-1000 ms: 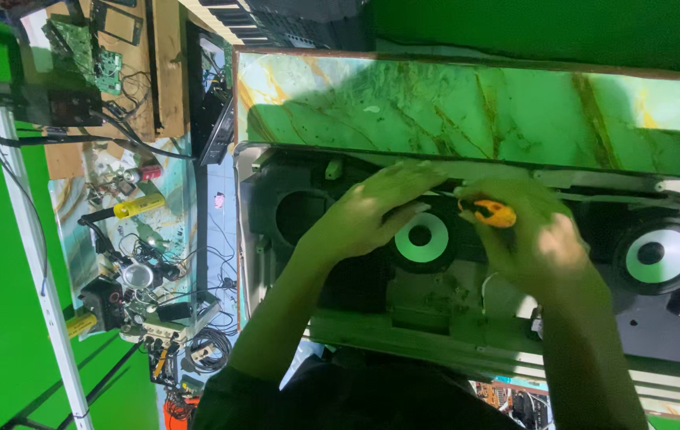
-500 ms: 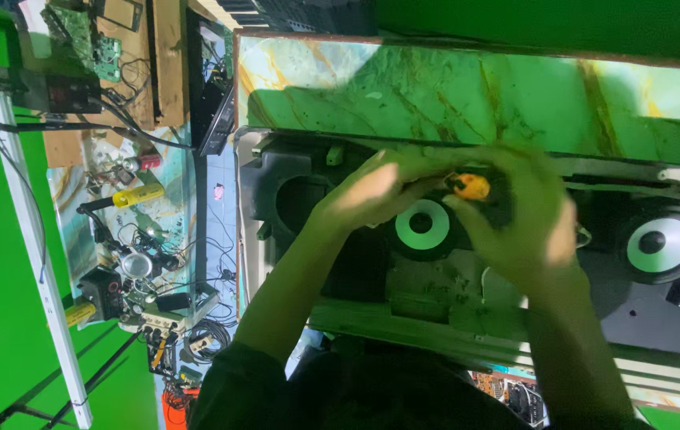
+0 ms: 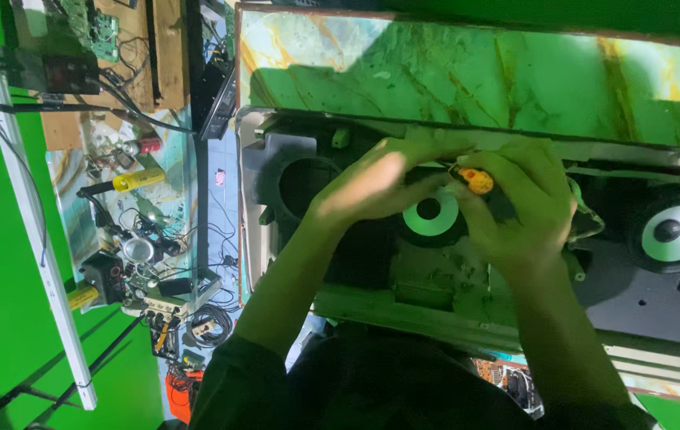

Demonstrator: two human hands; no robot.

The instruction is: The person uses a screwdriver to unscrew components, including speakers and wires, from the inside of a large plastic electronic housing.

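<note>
Speaker cabinet (image 3: 292,171) lies open, cones exposed; right hand (image 3: 527,207) grips an orange-handled screwdriver (image 3: 477,181) above the middle speaker (image 3: 429,216), left hand (image 3: 379,187) curled beside, grasp unclear; work looks mid-way

Screwdriver (image 3: 477,180) tip behind hands
</note>
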